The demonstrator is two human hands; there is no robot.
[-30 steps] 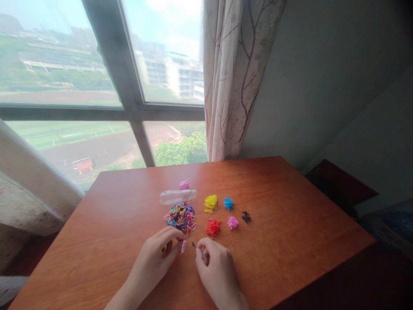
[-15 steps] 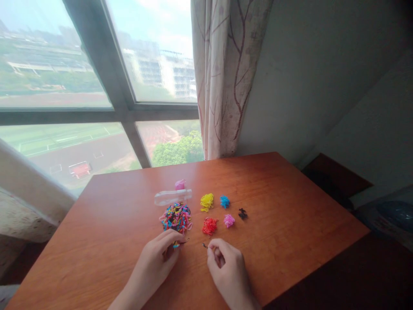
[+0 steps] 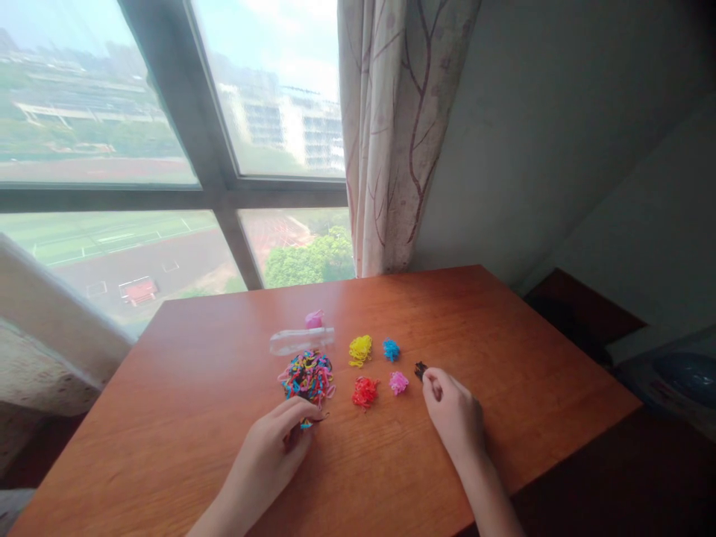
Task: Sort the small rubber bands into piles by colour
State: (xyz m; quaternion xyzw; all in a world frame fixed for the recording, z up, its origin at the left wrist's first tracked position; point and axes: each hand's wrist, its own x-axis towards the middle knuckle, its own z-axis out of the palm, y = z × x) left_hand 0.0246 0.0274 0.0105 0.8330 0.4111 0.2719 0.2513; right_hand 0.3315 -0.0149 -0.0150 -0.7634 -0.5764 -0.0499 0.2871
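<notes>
My left hand (image 3: 277, 440) rests at the near edge of a mixed heap of small coloured rubber bands (image 3: 306, 375). Its fingers are curled together, with a dark strand at the fingertips and a few blue and yellow bands showing beneath. Over at the right, my right hand (image 3: 454, 410) pinches at the small pile of black rubber bands (image 3: 420, 370), black showing at its fingertips. Between the hands lie single-colour piles of rubber bands: red (image 3: 365, 391), pink (image 3: 399, 383), yellow (image 3: 360, 349) and blue (image 3: 391, 349).
Behind the mixed heap a clear plastic tube-like container (image 3: 300, 341) lies on its side, with a pinkish-purple object (image 3: 314, 319) beyond it. The wooden table (image 3: 224, 373) stands against a window and a patterned curtain (image 3: 385, 134).
My right hand has moved right and away from me, carrying a black rubber band from in front of the red pile to the black pile. My left hand has stayed almost still.
</notes>
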